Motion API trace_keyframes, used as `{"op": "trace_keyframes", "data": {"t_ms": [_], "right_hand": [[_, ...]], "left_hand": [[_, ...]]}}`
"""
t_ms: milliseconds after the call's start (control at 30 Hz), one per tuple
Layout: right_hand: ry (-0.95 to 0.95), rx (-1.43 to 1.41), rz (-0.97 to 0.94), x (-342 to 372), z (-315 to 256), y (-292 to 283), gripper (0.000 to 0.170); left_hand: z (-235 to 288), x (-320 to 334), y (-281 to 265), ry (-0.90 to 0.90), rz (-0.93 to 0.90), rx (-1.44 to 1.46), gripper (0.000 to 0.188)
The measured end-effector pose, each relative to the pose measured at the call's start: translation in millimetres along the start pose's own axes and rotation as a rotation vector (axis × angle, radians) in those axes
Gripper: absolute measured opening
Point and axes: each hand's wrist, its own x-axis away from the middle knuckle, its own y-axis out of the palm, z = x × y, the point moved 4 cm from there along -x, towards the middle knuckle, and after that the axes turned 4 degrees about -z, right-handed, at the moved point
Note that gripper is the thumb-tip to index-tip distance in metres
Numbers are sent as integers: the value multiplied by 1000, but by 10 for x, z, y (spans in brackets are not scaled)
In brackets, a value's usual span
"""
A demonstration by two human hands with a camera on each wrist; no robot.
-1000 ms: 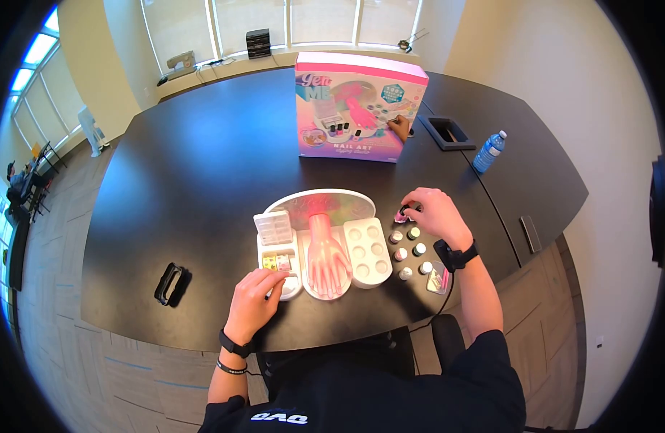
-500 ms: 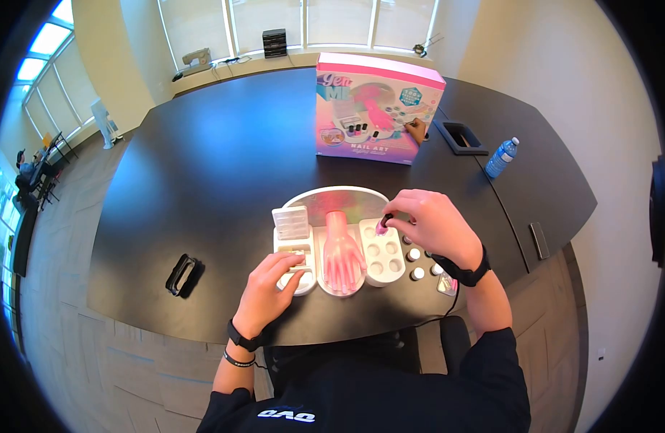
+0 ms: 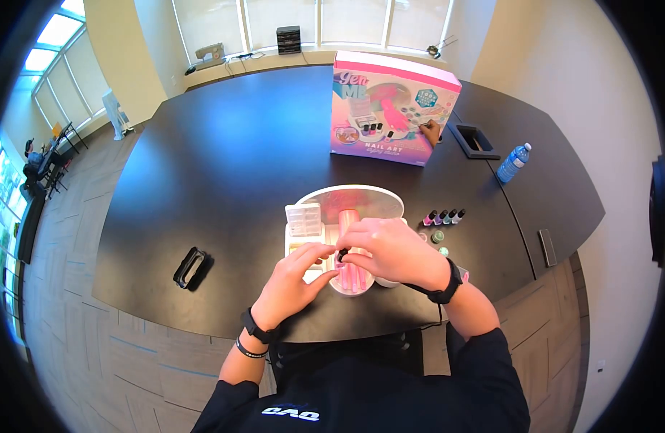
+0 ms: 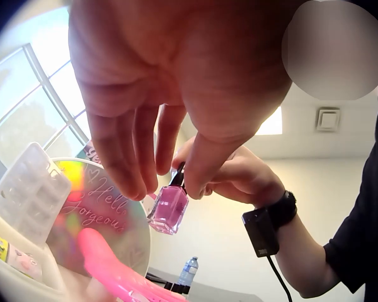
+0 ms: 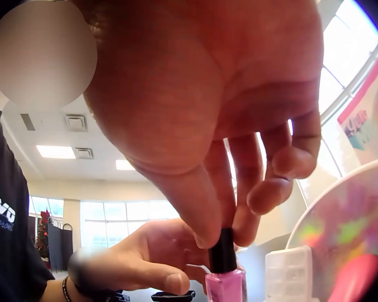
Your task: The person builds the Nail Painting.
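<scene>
In the head view, both hands meet above a pink model hand (image 3: 353, 278) set in a white nail-art stand (image 3: 308, 197) with a rounded mirror. My right hand (image 3: 397, 250) pinches the black cap of a small pink nail polish bottle (image 4: 169, 211), which hangs cap up. Fingers and thumb of my left hand (image 3: 292, 286) reach toward the bottle from the other side, parted around it. The right wrist view shows the cap (image 5: 223, 250) between thumb and fingertips. To the left of the model hand stands a clear compartment lid (image 3: 303, 219).
A row of polish bottles (image 3: 443, 217) stands right of the stand, with small pots (image 3: 438, 237) nearer me. Behind are a pink box (image 3: 390, 108) and a water bottle (image 3: 514, 163). A phone-like slab (image 3: 547, 247) lies far right, a black frame-shaped object (image 3: 192, 268) left.
My right hand has lifted the pink bottle from the right side and carried it left over the stand to the model hand. My left hand has moved from the left compartments toward it.
</scene>
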Motion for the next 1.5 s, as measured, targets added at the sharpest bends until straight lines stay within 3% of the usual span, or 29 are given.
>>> {"op": "trace_keyframes", "data": {"t_ms": [433,633,1033,1133,1300,1367,1500], "right_hand": [[-38,-46,-52,-55,52,208,24],[32,-85,12,119,210,160,26],[140,-48,121,544,443,-57,22],[164,-34,116,651,467,-134,21],[388,-79,52,832,659,-250,23],[367,-63,95,898,766,-290,24],[497,-86,133,1009,997,-407,24]], "left_hand": [[-153,93,-62,-80,-12,22,30],[-393,207,-222,-119,-5,3,25],[-756,353,-251,-230,-168,-97,18],[-812,380,-236,-183,-178,-196,18],[-821,369,-239,-142,-159,-224,20],[-835,363,-236,-148,-164,-226,21],[-831,355,-230,-156,-151,-225,21]]}}
